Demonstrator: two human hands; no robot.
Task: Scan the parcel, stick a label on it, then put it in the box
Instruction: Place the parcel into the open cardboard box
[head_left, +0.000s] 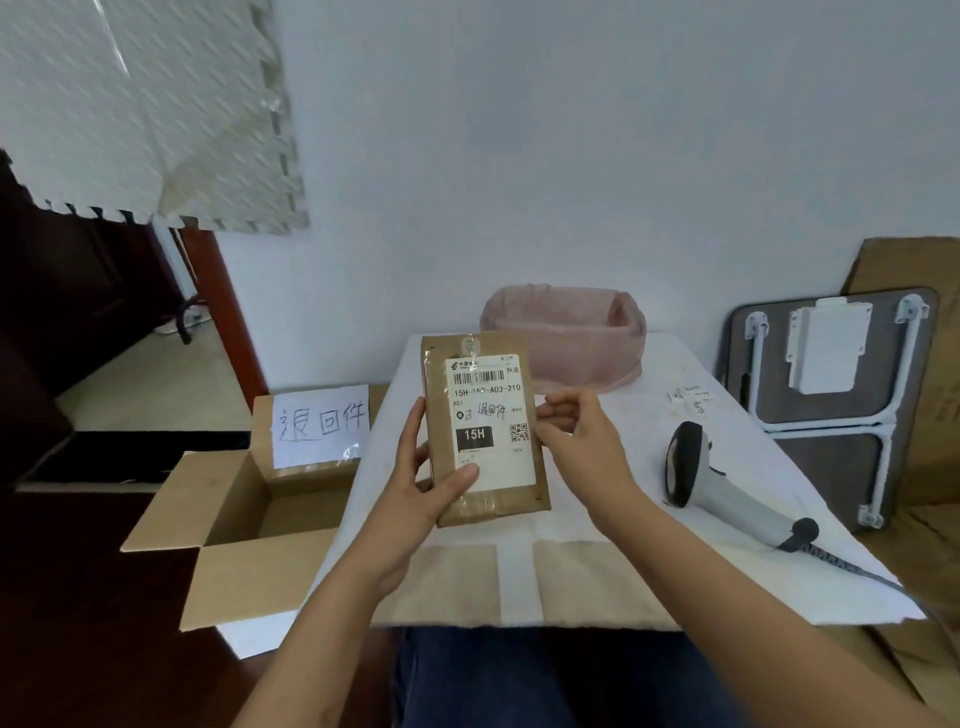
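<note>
From my remote seat I look down on a white-covered desk (649, 519) set against a pale wall, a folded table (831, 410) leaning upright beside it at right. An open box (234, 519) stands on the floor just left of the desk, its flaps spread, a handwritten sign (319, 427) taped to its far flap. A pink bag (563, 335) sits at the desk's far edge. A grey scanner (722, 483) lies on its side on the cloth at right, its coiled cord trailing off the near corner. The parcel (483, 431), brown and flat, is held upright above the middle of the desk, its label (488, 421) facing me, printed with a barcode, a QR code and "15H". My left hand (434, 493) grips its lower left edge, thumb pressed on the label's bottom corner, fingers (415, 436) clamped around the back. My right hand (582, 441) pinches the right edge, fingers curled shut against it. A few small white stickers (693, 400) lie on the cloth beyond the scanner, too small to read.
</note>
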